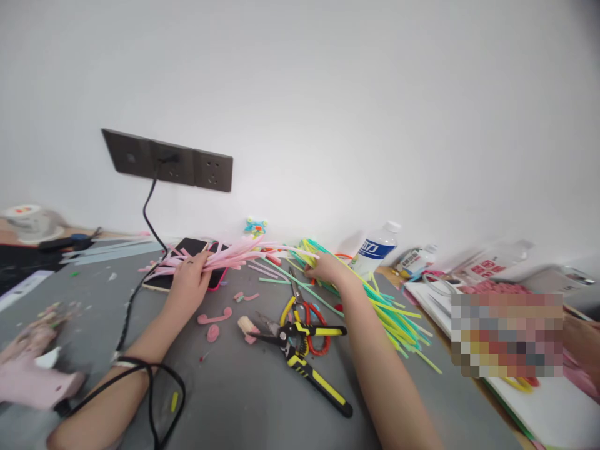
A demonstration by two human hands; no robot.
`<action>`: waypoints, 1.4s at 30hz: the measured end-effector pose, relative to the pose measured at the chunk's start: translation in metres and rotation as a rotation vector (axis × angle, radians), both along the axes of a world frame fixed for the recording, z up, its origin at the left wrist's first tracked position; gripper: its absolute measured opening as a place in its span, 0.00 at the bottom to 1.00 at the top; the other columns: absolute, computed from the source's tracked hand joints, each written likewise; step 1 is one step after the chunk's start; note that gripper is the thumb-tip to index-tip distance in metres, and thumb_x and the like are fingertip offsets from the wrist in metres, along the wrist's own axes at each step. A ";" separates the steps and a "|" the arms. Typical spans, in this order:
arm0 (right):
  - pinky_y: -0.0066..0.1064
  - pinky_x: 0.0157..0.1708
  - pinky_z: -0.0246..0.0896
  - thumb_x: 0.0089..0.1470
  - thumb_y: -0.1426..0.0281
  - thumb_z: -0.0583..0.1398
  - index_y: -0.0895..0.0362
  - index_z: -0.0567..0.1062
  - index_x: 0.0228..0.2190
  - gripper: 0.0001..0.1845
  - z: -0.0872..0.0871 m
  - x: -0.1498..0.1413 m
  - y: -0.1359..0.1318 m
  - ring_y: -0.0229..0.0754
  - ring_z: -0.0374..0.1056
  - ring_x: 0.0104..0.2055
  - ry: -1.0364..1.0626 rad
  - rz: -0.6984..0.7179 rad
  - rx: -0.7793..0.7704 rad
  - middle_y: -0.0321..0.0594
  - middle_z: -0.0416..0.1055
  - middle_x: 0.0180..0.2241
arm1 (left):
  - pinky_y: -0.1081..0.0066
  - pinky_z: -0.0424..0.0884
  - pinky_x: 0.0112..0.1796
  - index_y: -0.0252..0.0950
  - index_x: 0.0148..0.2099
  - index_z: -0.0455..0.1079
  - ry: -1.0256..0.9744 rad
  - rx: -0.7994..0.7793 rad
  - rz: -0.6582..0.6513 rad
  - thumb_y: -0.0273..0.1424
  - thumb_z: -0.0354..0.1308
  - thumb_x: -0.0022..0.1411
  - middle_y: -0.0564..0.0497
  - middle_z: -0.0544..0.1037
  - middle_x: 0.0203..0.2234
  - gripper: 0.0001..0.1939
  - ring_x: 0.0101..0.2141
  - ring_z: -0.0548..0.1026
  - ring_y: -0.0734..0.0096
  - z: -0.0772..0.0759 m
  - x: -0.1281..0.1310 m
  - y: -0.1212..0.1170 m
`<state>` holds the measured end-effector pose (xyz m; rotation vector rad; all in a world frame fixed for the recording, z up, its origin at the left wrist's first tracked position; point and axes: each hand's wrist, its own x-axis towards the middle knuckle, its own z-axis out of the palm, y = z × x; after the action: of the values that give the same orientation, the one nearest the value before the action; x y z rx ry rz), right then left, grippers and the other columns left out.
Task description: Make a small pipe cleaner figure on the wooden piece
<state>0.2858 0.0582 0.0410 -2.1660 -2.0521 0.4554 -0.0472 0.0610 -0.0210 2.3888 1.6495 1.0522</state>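
My left hand (191, 272) is closed round a bundle of thin pink sticks (239, 251), over a dark phone-like slab (194, 245). My right hand (327, 270) is bent round a bundle of thin green and yellow sticks (394, 319); its fingertips are partly hidden. The tips of the pink sticks reach close to my right hand. Between my forearms lie yellow-and-black cutters (300, 350) and red-and-yellow-handled scissors (295, 294). Small pink pieces (213, 333) are scattered near the cutters.
A black cable (129, 312) runs from the wall socket (169, 162) across my left forearm. A pink glue gun (37, 381) lies at left. A bottle (377, 250) stands against the wall. At right, another person's arm (581, 337) shows beside a blurred-out patch.
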 end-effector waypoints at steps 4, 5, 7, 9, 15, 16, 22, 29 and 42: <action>0.33 0.27 0.56 0.40 0.73 0.65 0.56 0.72 0.21 0.05 -0.005 0.004 0.003 0.46 0.66 0.26 0.049 -0.050 -0.020 0.40 0.70 0.20 | 0.57 0.67 0.41 0.31 0.49 0.69 -0.005 0.001 0.001 0.27 0.42 0.61 0.38 0.79 0.40 0.19 0.41 0.74 0.49 0.000 0.000 0.000; 0.33 0.27 0.56 0.41 0.71 0.65 0.56 0.72 0.22 0.05 -0.004 0.006 0.003 0.46 0.66 0.26 0.078 -0.054 -0.007 0.39 0.70 0.21 | 0.57 0.68 0.41 0.31 0.49 0.69 -0.005 -0.001 0.001 0.27 0.42 0.61 0.38 0.79 0.40 0.19 0.41 0.74 0.48 0.000 0.000 0.000; 0.32 0.27 0.55 0.44 0.67 0.64 0.57 0.72 0.23 0.07 0.001 0.010 0.002 0.44 0.65 0.27 0.164 -0.037 0.035 0.38 0.69 0.21 | 0.58 0.68 0.41 0.30 0.49 0.69 -0.003 -0.003 0.003 0.28 0.43 0.61 0.38 0.79 0.39 0.19 0.40 0.75 0.49 0.000 0.000 0.000; 0.30 0.27 0.55 0.46 0.62 0.62 0.57 0.72 0.25 0.10 0.009 0.015 0.001 0.42 0.64 0.28 0.275 0.006 0.090 0.36 0.70 0.23 | 0.58 0.68 0.41 0.30 0.49 0.68 -0.004 -0.001 0.005 0.28 0.43 0.61 0.38 0.79 0.39 0.19 0.40 0.75 0.49 -0.001 0.000 0.001; 0.28 0.28 0.55 0.51 0.57 0.56 0.56 0.69 0.29 0.14 0.031 0.016 -0.005 0.37 0.62 0.26 0.620 0.045 0.313 0.35 0.72 0.27 | 0.57 0.68 0.41 0.31 0.49 0.68 -0.013 -0.011 -0.004 0.28 0.42 0.61 0.38 0.78 0.39 0.19 0.40 0.74 0.50 -0.003 0.000 0.002; 0.28 0.27 0.54 0.50 0.57 0.58 0.56 0.68 0.28 0.14 0.033 0.015 -0.006 0.36 0.62 0.25 0.716 0.042 0.348 0.35 0.72 0.27 | 0.57 0.68 0.41 0.32 0.49 0.68 -0.018 -0.017 -0.008 0.28 0.42 0.61 0.39 0.78 0.39 0.18 0.40 0.74 0.50 -0.003 0.000 0.002; 0.28 0.28 0.58 0.45 0.59 0.65 0.54 0.66 0.27 0.15 0.041 0.010 -0.007 0.35 0.64 0.24 1.125 0.008 0.450 0.33 0.72 0.24 | 0.57 0.68 0.44 0.34 0.49 0.68 -0.075 -0.051 -0.039 0.29 0.46 0.61 0.42 0.79 0.39 0.16 0.41 0.75 0.52 -0.006 -0.002 0.003; 0.34 0.39 0.66 0.49 0.61 0.65 0.54 0.67 0.26 0.14 0.045 0.006 -0.009 0.38 0.70 0.28 1.173 0.063 0.544 0.34 0.74 0.26 | 0.56 0.67 0.50 0.37 0.46 0.67 -0.087 -0.094 -0.113 0.23 0.50 0.50 0.44 0.78 0.45 0.20 0.47 0.74 0.54 -0.007 -0.001 0.005; 0.37 0.43 0.67 0.52 0.58 0.63 0.53 0.66 0.29 0.14 0.058 -0.011 -0.020 0.40 0.72 0.34 1.131 0.100 0.601 0.39 0.75 0.33 | 0.54 0.63 0.52 0.38 0.35 0.67 -0.061 -0.049 -0.199 0.28 0.54 0.54 0.44 0.79 0.44 0.05 0.49 0.73 0.55 -0.007 0.004 0.000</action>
<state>0.2745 0.0387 0.0994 -1.0311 -1.3593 0.7204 -0.0428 0.0605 -0.0281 2.4026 1.3686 1.0267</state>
